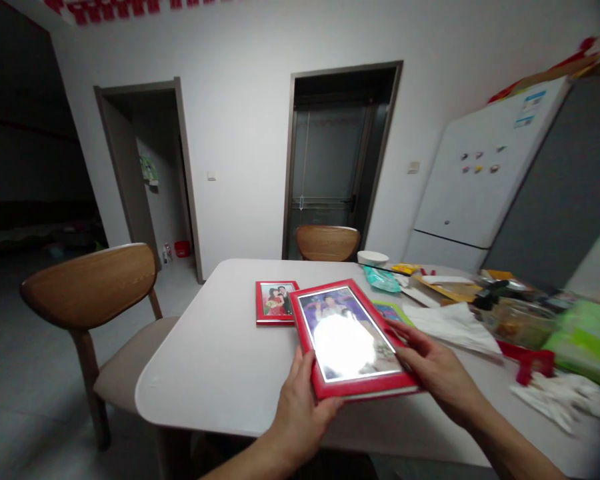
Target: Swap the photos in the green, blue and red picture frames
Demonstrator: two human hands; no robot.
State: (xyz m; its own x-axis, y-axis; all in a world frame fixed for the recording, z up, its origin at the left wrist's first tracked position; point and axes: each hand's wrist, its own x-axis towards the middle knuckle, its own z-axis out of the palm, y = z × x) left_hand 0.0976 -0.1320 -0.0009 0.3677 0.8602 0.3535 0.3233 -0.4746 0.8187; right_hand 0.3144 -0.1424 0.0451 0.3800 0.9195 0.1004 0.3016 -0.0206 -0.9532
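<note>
A red picture frame (323,388) is held up over the near part of the table, tilted toward me, with bright glare on its glass. My left hand (300,407) grips its lower left corner, thumb along the bottom edge. On the right edge, my right hand (433,367) holds the frame between thumb and fingers. Behind it, a smaller red picture frame (276,323) with a photo of a couple lies on the white table (220,360); its right side is partly hidden. Something with a green edge (395,312) shows behind the held frame.
Clutter covers the table's right side: a white bowl (373,258), a teal packet (383,279), white paper (453,325), a clear container (523,323), a green package (587,340) and crumpled white gloves or cloth (570,400). Wooden chairs stand left (93,283) and at the far side (327,243).
</note>
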